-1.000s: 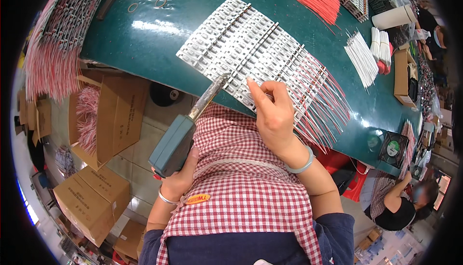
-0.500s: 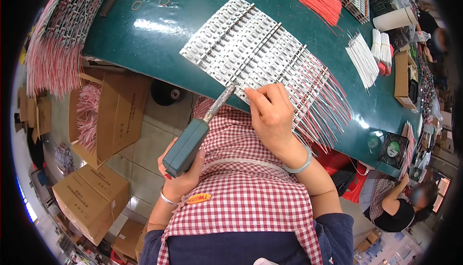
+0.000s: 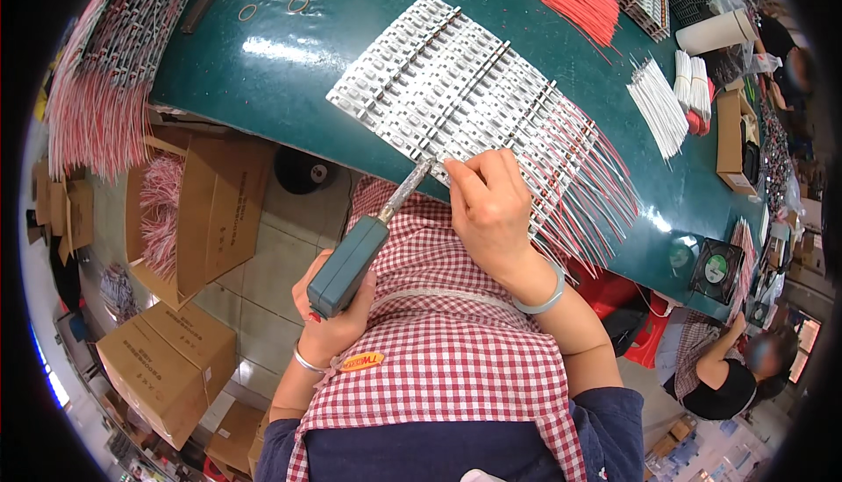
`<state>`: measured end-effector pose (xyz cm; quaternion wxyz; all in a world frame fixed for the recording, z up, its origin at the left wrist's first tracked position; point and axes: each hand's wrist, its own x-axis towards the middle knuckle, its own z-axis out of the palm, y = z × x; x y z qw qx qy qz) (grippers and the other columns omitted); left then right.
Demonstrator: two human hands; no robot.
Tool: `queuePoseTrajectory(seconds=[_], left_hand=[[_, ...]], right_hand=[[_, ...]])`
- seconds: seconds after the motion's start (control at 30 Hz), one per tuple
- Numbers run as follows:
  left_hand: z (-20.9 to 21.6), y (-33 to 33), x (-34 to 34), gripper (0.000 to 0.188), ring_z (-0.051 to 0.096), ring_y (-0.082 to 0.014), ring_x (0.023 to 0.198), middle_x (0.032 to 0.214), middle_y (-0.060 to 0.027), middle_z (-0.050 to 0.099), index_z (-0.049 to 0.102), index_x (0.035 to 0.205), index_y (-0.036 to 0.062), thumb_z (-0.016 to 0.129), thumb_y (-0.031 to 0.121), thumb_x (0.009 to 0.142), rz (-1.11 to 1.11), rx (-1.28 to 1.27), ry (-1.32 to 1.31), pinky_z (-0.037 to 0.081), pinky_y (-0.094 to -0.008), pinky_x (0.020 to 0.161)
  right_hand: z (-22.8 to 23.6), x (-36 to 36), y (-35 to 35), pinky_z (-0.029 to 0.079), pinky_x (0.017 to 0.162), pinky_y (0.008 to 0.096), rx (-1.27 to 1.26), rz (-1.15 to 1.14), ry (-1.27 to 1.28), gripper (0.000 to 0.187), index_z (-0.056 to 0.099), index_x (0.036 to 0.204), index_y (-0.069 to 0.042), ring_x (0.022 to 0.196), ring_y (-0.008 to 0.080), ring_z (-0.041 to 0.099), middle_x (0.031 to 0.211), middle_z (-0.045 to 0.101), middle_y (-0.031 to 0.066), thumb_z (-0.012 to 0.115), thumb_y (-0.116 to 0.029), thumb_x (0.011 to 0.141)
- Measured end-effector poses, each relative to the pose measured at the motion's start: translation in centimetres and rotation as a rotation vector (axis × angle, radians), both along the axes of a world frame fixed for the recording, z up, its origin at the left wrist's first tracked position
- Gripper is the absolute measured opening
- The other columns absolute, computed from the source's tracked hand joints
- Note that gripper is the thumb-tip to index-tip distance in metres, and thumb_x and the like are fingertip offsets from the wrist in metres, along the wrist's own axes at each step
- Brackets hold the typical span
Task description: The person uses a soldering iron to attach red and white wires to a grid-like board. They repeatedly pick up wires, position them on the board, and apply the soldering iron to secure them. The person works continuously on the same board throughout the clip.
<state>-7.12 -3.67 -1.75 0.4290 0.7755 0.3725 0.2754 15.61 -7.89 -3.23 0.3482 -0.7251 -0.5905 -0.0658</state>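
Observation:
My left hand (image 3: 338, 311) is wrapped round the dark green body of a soldering gun (image 3: 349, 263). Its pale metal barrel reaches up and right, and the tip meets the near edge of a panel of white rectangular modules (image 3: 430, 78) on the table. Close to that tip, my right hand (image 3: 493, 210) has thumb and forefinger pinched together at the panel's edge. Whatever lies between those fingertips is too small to make out. Red and white wires (image 3: 596, 184) fan out from the panel's right side, beyond my right hand.
The green table (image 3: 237, 78) bears red wires (image 3: 574, 0), white wires (image 3: 658, 109) and rubber bands (image 3: 299, 3). Wired modules (image 3: 114, 70) hang over its left end. Cardboard boxes (image 3: 224, 210) stand below left. A small fan (image 3: 715, 270) sits at right, near another person (image 3: 719, 368).
The soldering gun and my left hand have shifted slightly up and right, bringing the tip further onto the panel's edge. My right hand has hardly moved.

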Motion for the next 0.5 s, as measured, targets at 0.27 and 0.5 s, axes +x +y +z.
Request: queuePoseTrajectory(seconds=[0.27,0.5], left_hand=[[-1.3,-1.1,-1.2,0.019,0.065,-0.0196,0.068,0.084,-0.0108,0.067,0.068,0.094,-0.0025,0.072,0.000,0.076,0.127,-0.128,-0.051,0.051,-0.0276,0.060],[-1.7,-1.7,-1.9,0.029,0.059,-0.0112,0.072,0.094,-0.0075,0.067,0.065,0.111,-0.0038,0.071,-0.002,0.083,0.164,-0.284,-0.179,0.047,-0.0245,0.062]], right_hand=[[0.0,-0.1,0.0,0.044,0.059,0.0341,-0.005,-0.010,-0.013,0.017,0.068,0.089,0.001,0.073,0.0234,0.052,0.077,0.053,0.0067,0.069,0.003,0.072],[-0.1,-0.2,0.1,0.044,0.060,0.0339,-0.014,-0.020,-0.015,0.017,0.068,0.088,0.001,0.073,0.0233,0.052,0.076,0.052,0.0066,0.068,0.003,0.071]])
